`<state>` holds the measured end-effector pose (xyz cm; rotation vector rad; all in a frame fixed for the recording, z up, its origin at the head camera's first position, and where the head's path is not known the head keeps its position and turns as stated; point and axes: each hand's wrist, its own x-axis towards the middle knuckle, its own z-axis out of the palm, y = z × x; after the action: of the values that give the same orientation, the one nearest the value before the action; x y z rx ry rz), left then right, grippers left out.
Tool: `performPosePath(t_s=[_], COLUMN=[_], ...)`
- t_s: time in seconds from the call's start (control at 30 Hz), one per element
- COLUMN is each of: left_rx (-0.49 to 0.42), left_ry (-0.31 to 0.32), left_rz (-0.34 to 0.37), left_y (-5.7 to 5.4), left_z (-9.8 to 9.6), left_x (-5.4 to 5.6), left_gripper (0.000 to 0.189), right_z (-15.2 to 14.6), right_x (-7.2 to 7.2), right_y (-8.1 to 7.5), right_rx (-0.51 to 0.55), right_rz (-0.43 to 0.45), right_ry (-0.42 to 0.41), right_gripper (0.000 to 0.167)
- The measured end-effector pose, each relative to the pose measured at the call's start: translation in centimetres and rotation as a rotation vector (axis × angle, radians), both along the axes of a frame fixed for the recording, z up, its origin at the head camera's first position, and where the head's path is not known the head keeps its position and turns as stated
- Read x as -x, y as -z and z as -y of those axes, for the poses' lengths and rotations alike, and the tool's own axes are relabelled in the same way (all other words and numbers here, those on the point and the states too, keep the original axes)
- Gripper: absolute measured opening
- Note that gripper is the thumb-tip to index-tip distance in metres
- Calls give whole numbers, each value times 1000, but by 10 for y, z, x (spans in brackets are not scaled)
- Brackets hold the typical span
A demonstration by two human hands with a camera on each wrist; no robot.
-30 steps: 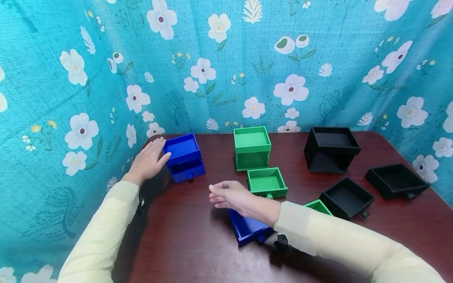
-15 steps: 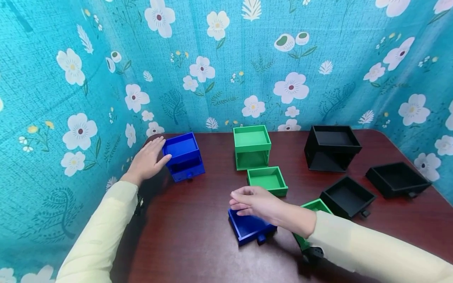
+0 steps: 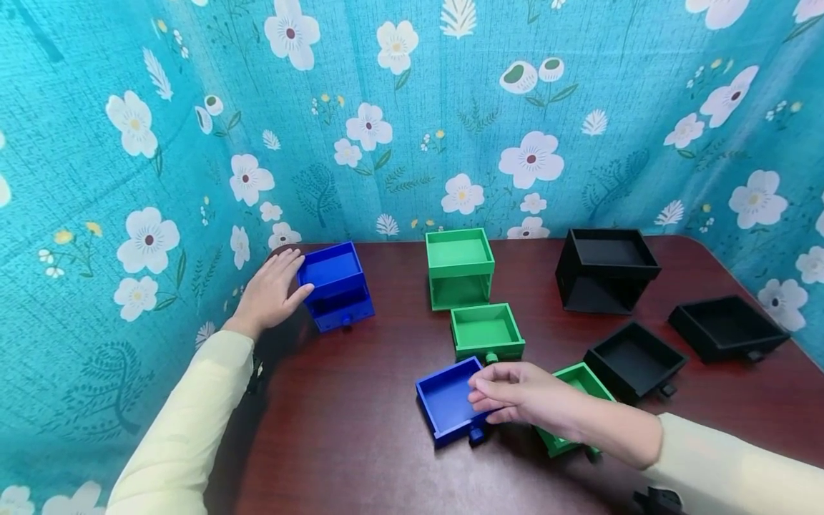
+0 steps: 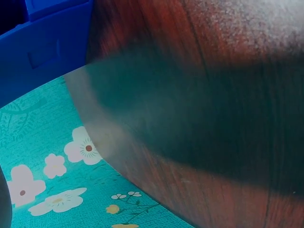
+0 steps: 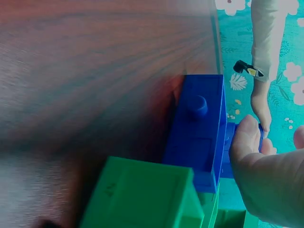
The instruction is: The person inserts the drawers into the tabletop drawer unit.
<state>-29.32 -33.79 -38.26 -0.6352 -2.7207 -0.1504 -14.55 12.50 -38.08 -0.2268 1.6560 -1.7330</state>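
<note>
My left hand (image 3: 269,295) rests against the left side of a small blue cabinet (image 3: 331,275), fingers straight, thumb at its front corner. A blue drawer sits in the cabinet's lower slot; the upper slot is a gap. Over the right part of a loose blue drawer (image 3: 443,402) is my right hand (image 3: 528,399), its fingers loosely bent and holding nothing. In the right wrist view, the loose drawer's knobbed front (image 5: 192,137) shows beside the right hand (image 5: 266,175). Part of the blue cabinet (image 4: 52,45) appears in the left wrist view; the left hand is barely visible there.
A green cabinet (image 3: 460,254) and a black cabinet (image 3: 605,254) stand at the back. One green drawer (image 3: 486,330) lies before the green cabinet; another (image 3: 582,379) is partly behind my right arm. Two black drawers (image 3: 634,357) lie at right. A flowered curtain (image 3: 450,143) hangs behind.
My right hand has moved right and nearer to me, from left of the loose blue drawer to its right part, uncovering more of it. The left hand stays on the blue cabinet.
</note>
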Motion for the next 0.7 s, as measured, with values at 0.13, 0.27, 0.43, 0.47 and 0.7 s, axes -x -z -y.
performPosePath(t_s=[0.13,0.27,0.43,0.47,0.7], left_rx=[-1,-7,-13,-12,-37], left_ry=[-6,-8,-9,-11,-8], left_rz=[-7,-11,-21,-22,-13], left_y=[1,1,3,3,5], left_z=[0,1,2,2,-1], left_x=[0,-1,0,0,0], left_gripper=[69,70,70,70,70], right_z=[-10,-16,-19,-19,-16], right_x=[-7,-13,-20,-22,-36], right_y=[-1,3,16,18,27], right_rx=[-21,-34,-29,-28,-27], right_rz=[10,32,64,71,97], right_ry=[-17,-24,-30,-28,6], right_gripper=[51,50,45,44,40])
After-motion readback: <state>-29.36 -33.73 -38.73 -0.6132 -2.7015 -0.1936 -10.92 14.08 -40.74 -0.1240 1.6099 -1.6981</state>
